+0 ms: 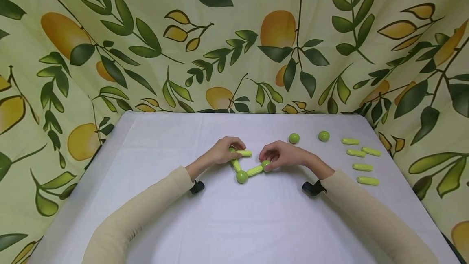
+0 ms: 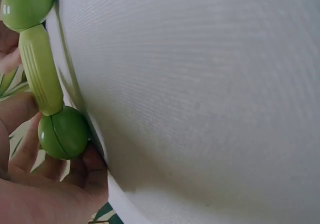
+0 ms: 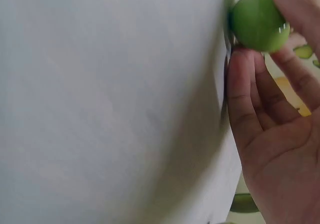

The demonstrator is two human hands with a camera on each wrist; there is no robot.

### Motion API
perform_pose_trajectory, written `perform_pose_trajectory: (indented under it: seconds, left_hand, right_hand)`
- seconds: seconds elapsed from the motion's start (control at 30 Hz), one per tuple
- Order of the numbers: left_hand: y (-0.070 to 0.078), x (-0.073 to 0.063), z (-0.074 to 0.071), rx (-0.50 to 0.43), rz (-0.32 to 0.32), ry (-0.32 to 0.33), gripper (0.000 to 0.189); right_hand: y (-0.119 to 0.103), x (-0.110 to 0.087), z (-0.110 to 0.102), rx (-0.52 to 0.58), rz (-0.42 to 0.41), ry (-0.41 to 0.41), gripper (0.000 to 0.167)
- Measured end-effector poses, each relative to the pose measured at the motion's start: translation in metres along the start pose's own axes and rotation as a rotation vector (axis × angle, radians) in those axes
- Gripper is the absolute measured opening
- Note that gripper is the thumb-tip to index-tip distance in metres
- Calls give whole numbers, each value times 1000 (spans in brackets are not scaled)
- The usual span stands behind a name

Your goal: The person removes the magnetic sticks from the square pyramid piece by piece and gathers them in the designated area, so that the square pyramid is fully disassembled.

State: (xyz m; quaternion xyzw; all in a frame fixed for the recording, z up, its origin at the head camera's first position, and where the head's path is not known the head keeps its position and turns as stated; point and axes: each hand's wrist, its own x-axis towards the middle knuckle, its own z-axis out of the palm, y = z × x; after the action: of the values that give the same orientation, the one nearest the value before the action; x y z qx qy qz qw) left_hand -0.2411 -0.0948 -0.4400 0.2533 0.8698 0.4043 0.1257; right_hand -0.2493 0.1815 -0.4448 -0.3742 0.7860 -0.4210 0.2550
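Head view shows a white cloth-covered bench [image 1: 256,223] bearing, between the hands, a joined figure of round glossy green balls and slim ribbed yellow-green rods. Left hand [image 1: 223,150]: grip pinching the figure's left green ball [image 1: 232,150]; whether its thumb also bears on the upper yellow-green rod [image 1: 244,153] cannot be determined. Right hand [image 1: 283,154]: grip holding the right green ball [image 1: 265,165] between fingertips, confirmed in the right wrist view. The lower green ball [image 1: 242,176] is untouched; a left yellow-green rod [image 1: 236,165] and a lower yellow-green rod [image 1: 255,170] run from it to the held balls. The upper rod's right end stands free, apart from the right hand. Judged requirement for the joining: brace each ball at its sides, keep fingertips off the contact points, bring rod ends in squarely, and move both hands gently together so the joints neither twist nor part. Pose: forearms angle inward from both sides, wrists low, fingers curled and facing each other across the figure.
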Motion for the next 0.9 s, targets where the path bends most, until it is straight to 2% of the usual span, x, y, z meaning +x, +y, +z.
perform_pose_trajectory:
  seconds: [0.23, 0.4, 0.5, 0.63, 0.7, 0.77, 0.9]
  left_hand:
    - [-1, 1, 2, 56, -93, 63, 20]
    - [-1, 0, 1, 65, -127, 80, 19]
    - [-1, -1, 0, 54, -108, 64, 17]
    - [-2, -2, 1, 31, -57, 34, 15]
    - [-3, -2, 2, 18, -31, 28, 16]
    - [-3, -2, 3, 15, -9, 28, 18]
    - [-3, -2, 5, 17, -1, 43, 20]
  right_hand:
    - [-5, -3, 15, -5, 1, 52, 24]
    - [-8, -3, 21, 1, 3, 47, 24]
    - [-5, -2, 18, 1, 3, 91, 23]
    - [0, 4, 10, 23, 36, 232, 25]
    - [2, 9, 8, 47, 61, 266, 28]
    - [1, 16, 7, 54, 77, 256, 30]
    - [-4, 28, 8, 9, 63, 172, 28]
